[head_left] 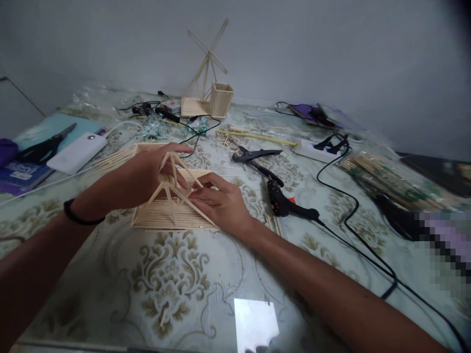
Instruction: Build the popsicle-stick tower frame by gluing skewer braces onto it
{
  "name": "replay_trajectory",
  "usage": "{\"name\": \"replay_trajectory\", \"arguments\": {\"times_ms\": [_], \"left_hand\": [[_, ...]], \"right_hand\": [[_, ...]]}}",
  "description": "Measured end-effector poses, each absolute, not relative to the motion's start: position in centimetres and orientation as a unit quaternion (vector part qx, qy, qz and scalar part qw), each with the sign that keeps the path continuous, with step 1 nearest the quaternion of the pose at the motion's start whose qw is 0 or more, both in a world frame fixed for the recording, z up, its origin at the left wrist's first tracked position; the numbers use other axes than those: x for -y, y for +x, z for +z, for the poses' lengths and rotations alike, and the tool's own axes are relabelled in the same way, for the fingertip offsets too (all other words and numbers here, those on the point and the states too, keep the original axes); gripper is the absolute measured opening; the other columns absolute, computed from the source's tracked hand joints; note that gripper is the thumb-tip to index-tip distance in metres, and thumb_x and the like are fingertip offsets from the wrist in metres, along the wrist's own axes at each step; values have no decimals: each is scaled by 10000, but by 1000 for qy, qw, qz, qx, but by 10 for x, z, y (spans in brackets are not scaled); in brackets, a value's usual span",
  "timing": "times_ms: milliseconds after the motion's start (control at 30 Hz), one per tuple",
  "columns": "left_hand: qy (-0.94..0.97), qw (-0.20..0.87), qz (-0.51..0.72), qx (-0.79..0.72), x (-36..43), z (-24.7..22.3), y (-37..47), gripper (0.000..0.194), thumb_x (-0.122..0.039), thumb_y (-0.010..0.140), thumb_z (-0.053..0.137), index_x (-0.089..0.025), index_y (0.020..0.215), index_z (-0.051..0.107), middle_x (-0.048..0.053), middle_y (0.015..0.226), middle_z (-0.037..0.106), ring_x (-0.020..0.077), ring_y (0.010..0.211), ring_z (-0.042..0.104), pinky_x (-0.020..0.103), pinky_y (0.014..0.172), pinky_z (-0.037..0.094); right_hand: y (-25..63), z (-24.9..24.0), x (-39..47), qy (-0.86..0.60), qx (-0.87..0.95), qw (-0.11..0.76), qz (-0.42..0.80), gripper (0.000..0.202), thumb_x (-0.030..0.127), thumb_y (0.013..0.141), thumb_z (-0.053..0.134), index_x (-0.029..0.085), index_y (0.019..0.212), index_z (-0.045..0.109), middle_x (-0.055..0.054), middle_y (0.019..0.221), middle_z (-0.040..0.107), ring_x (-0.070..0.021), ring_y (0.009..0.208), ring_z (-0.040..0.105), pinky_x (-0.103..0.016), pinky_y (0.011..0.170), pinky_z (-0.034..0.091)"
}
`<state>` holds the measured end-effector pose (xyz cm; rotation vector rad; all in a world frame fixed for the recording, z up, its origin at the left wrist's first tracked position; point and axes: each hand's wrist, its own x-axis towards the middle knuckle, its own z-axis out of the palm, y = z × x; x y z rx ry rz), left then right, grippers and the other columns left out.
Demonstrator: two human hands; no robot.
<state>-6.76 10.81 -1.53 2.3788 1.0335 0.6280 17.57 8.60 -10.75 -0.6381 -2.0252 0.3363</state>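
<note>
A model built of thin wooden sticks stands in front of me: a slatted base (154, 220) carries a frame of slanted sticks (170, 201). My left hand (156, 169) reaches around the top of the frame from the left, fingers bent behind the sticks and index finger stretched to the right. On the other side, my right hand (224, 198) is closed, thumb and fingers pinched together among the frame's lower right sticks. What exactly sits between those fingertips is partly hidden. Behind the left hand lies another slatted stick panel (127, 154).
Right of the model lie a black glue gun (287, 203), pliers (253, 156) and a white power strip (318, 151). Bagged sticks (397, 181) are farther right. Scissors (47, 147) and a white power bank (77, 153) lie left. A stick windmill with a box (221, 100) stands behind.
</note>
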Motion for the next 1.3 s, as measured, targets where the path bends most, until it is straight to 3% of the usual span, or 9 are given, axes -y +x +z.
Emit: {"name": "replay_trajectory", "arguments": {"times_ms": [100, 333, 467, 633, 733, 833, 933, 1100, 1300], "left_hand": [[850, 290, 221, -379, -106, -16, -67, 827, -384, 890, 824, -184, 1613, 476, 66, 1024, 874, 277, 1110, 818, 352, 939, 647], [838, 294, 205, -411, -104, -12, -64, 710, -346, 901, 758, -181, 1557, 542, 73, 1025, 875, 297, 1161, 799, 349, 895, 636], [842, 276, 207, -414, -102, -10, -63, 713, -338, 893, 756, -161, 1554, 554, 82, 1023, 867, 297, 1193, 779, 352, 925, 628], [853, 244, 195, -417, -102, -5, -62, 655, -367, 901, 730, -158, 1510, 610, 113, 1164, 861, 294, 1187, 781, 387, 993, 614], [847, 240, 207, -427, -104, -2, -63, 599, -406, 877, 741, -190, 1432, 677, 89, 1130, 873, 298, 1130, 805, 384, 966, 623], [835, 238, 224, -443, -106, -1, -68, 503, -430, 863, 760, -264, 1338, 745, 39, 1068, 874, 280, 1017, 824, 349, 896, 633], [836, 223, 239, -441, -107, 4, -75, 405, -481, 861, 806, -296, 1221, 808, 31, 1135, 865, 264, 1013, 819, 310, 888, 625], [827, 217, 272, -442, -102, 20, -76, 383, -591, 851, 835, -322, 1123, 856, 4, 1058, 863, 238, 991, 811, 269, 887, 621], [814, 181, 319, -451, -95, 25, -70, 247, -524, 915, 817, -292, 965, 886, -30, 928, 857, 188, 905, 782, 228, 851, 585]], "right_hand": [[175, -106, -85, -266, 827, 470, 157, 256, 362, 1084, 689, 214, 900, 787, -101, 1021, 827, -182, 925, 785, -301, 814, 604], [168, -100, -76, -350, 741, 473, 321, 482, 600, 996, 731, 271, 775, 456, -44, 870, 818, -185, 780, 775, -292, 713, 551], [163, -95, -75, -407, 694, 458, 378, 547, 597, 892, 809, 291, 819, 362, 13, 778, 750, -171, 691, 702, -287, 668, 499], [161, -93, -81, -391, 665, 450, 450, 428, 553, 830, 851, 254, 949, 569, 29, 793, 716, -161, 718, 648, -283, 694, 481], [161, -92, -83, -382, 690, 426, 443, 365, 554, 869, 808, 206, 860, 698, -12, 805, 745, -167, 755, 636, -289, 714, 466], [161, -89, -84, -384, 705, 419, 423, 362, 521, 888, 791, 187, 769, 722, -9, 739, 727, -155, 719, 597, -278, 677, 430], [161, -88, -84, -382, 708, 424, 415, 363, 505, 899, 787, 183, 746, 720, 0, 711, 703, -145, 694, 571, -273, 659, 412], [163, -90, -84, -392, 701, 424, 419, 402, 562, 885, 809, 193, 749, 725, -6, 716, 717, -156, 709, 587, -280, 675, 428], [165, -92, -83, -398, 692, 426, 427, 396, 565, 869, 820, 190, 768, 746, -4, 709, 714, -152, 692, 573, -284, 667, 419]]}}
